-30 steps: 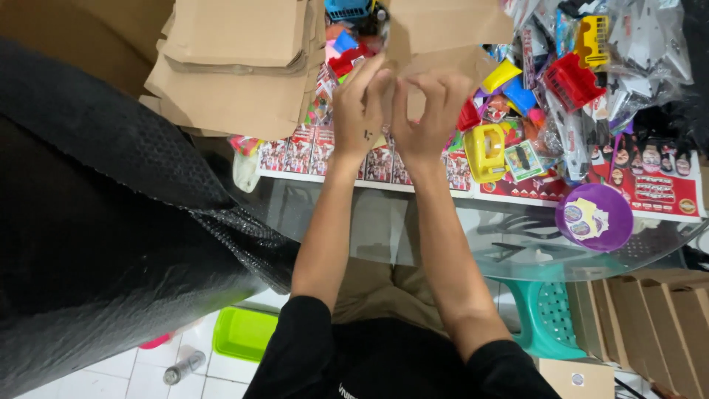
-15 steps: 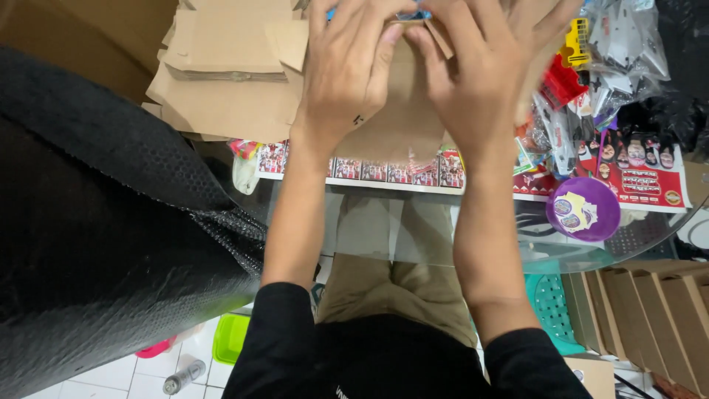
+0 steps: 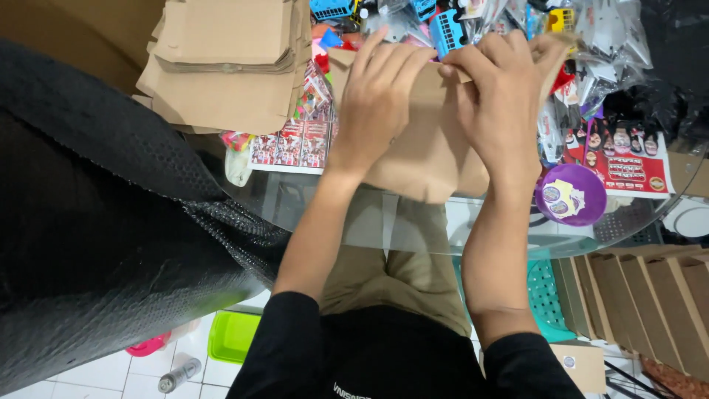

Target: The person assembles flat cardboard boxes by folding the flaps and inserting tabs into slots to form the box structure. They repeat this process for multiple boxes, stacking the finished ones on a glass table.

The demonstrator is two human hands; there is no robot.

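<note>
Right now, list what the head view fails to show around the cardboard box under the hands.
- Cardboard box: its top hidden by left hand and right hand.
- Toy packets: cut off by the top edge.
- Flat cardboard stack: left end cut off behind black bubble wrap.

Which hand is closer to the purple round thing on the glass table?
The right hand. It presses the brown cardboard piece just up and left of the purple disc. The left hand lies farther left on the same cardboard, beyond the right hand.
</note>
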